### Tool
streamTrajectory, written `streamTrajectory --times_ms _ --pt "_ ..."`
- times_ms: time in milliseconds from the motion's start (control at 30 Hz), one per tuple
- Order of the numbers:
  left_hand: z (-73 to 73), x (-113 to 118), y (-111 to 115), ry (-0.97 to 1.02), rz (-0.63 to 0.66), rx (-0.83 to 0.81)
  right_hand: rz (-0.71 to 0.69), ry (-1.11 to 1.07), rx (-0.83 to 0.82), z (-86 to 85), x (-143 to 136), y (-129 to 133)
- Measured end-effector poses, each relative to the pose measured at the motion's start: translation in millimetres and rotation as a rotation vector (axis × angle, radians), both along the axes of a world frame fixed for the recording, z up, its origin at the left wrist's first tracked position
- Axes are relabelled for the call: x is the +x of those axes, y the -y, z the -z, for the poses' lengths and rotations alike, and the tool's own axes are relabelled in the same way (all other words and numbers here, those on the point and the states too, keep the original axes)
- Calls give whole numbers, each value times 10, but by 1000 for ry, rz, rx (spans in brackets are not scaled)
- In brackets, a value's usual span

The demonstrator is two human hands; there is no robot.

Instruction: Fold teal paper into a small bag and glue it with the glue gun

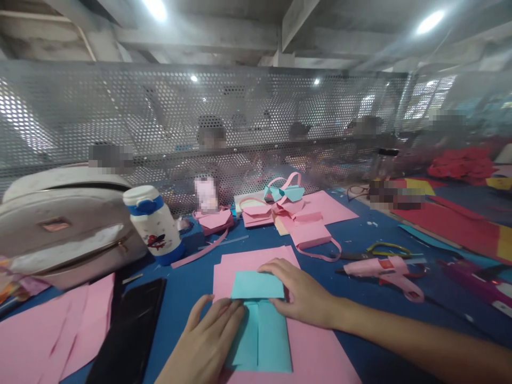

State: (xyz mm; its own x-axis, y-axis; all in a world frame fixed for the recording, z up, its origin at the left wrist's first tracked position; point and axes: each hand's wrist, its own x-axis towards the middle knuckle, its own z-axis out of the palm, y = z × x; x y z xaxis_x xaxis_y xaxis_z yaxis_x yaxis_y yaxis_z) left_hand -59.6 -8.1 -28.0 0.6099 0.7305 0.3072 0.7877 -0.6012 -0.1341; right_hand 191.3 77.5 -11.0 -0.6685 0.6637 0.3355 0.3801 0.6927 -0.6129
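Note:
A folded turquoise paper lies on pink sheets, its top edge turned down as a flap. My left hand rests on its left side, fingers stretched out, their tips at the flap's lower edge. At the flap's right end, my right hand has its thumb below and its fingers along the top edge, gripping the paper. Beyond the sheets stand small pink paper bags with strip handles, and one with a turquoise bow.
A pink glue gun and scissors lie to the right. To the left are a white bottle, a backpack, a black phone-like slab and pink sheets. A perforated metal screen stands behind, people beyond it.

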Motion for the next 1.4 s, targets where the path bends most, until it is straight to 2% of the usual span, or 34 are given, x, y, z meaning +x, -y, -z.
streamTrajectory --times_ms 133,233,533,600,700,800,867,967,1200,1400 --pt "-15 0 7 -101 -16 -135 2 15 16 50 -5 -8" --pt "-77 27 5 -203 -11 -184 1 19 21 62 -14 -7" --pt "-446 353 7 -288 -109 -463 -1 -16 27 105 -26 -4" --pt "-436 371 -4 -286 -74 -487 -2 -18 36 112 -28 0" --pt "-307 305 -22 -223 26 -425 -8 -15 28 104 -27 9" --pt "-164 192 -28 -75 119 -295 -15 -15 19 84 -19 17" --pt "-130 138 -24 49 166 -247 -20 -16 18 73 -13 19" --pt "-155 115 -20 122 200 -256 -21 -15 20 66 -8 20" --pt "-190 190 -49 -57 233 -192 -13 -6 31 82 -17 3" --pt "-321 196 -74 22 199 -323 -21 27 63 56 -12 7"
